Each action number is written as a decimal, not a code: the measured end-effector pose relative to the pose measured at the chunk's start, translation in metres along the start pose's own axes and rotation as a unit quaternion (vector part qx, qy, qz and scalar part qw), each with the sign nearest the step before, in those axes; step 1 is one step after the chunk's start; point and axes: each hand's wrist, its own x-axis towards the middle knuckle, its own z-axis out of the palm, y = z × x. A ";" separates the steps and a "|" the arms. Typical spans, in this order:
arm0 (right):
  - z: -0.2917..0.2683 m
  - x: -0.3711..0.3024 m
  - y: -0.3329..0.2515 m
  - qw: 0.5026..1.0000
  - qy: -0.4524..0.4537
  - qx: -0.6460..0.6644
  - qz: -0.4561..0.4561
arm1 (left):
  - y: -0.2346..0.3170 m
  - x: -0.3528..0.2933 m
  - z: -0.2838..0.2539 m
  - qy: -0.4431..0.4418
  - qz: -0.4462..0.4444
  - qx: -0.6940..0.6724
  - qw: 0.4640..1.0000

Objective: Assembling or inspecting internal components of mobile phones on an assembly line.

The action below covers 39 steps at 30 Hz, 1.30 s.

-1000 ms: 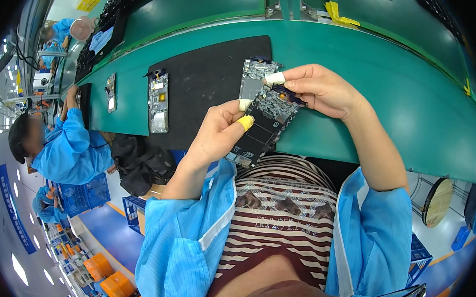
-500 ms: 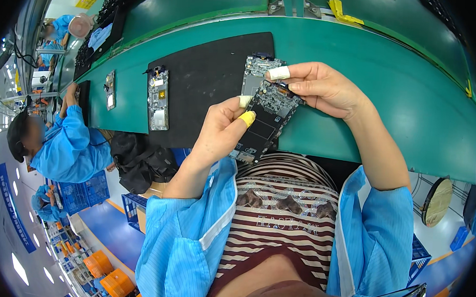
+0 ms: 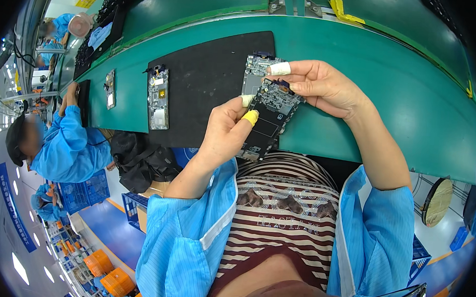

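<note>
Tilted in front of me is a black circuit board (image 3: 266, 127), packed with small components at its upper end. My left hand (image 3: 225, 128) grips its left edge, the yellow-wrapped thumb on top and a white-wrapped finger behind. At the upper right corner my right hand (image 3: 329, 89) pinches the board near a connector; its index finger wears a white cover. Partly hidden beneath it, another circuit board (image 3: 253, 84) lies on the black mat (image 3: 209, 81). A third circuit board (image 3: 159, 97), with a yellow patch, rests at the mat's left edge.
The green bench (image 3: 364, 53) spreads around the mat. Farther left lies one more small board (image 3: 110, 89). A co-worker in blue (image 3: 72, 144) sits at the left, beside a black bag (image 3: 144, 162). Blue crates (image 3: 85, 193) stand on the floor, and a round stool (image 3: 437, 202) is at right.
The held board has risen slightly and turned a little more upright. My left hand has shifted slightly right with it, while my right hand stays almost in place.
</note>
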 end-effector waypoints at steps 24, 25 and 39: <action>-0.004 0.002 0.005 0.997 0.012 -0.075 -0.014 | -0.012 0.006 0.005 0.057 0.031 0.039 0.997; -0.004 0.001 0.004 0.996 0.015 -0.090 -0.013 | -0.014 0.006 0.004 0.058 0.031 0.039 0.997; 0.003 -0.001 0.010 0.938 0.040 -0.332 -0.092 | -0.026 0.010 0.001 0.098 0.083 0.104 0.986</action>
